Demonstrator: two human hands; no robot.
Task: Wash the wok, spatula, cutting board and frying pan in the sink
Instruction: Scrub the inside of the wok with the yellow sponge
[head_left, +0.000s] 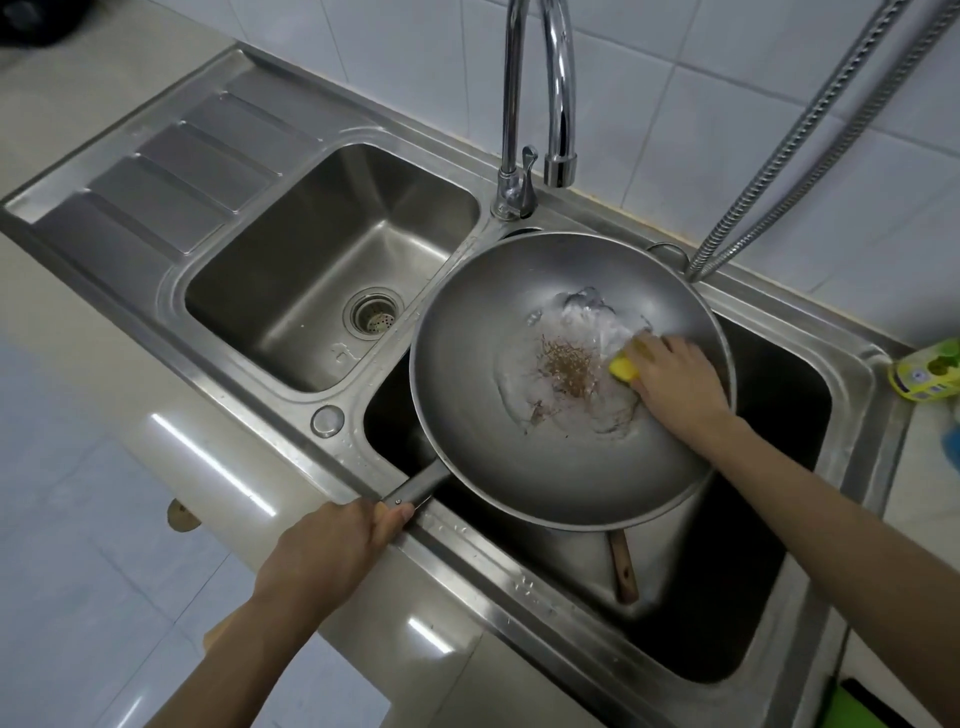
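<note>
Now wok (483, 415) handle inside left hand (332, 551) grip, sponge (623, 368) under right hand (675, 384) grip.

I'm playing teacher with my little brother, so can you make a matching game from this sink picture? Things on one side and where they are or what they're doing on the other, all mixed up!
Things:
1. sponge
2. left hand
3. wooden handle
4. small basin

Places or states:
A. pokes out from under the wok
B. holds nothing but its drain
C. yellow, pressed inside the wok by the right hand
D. grips the wok handle

Pairs: 1-C, 2-D, 3-A, 4-B
</note>
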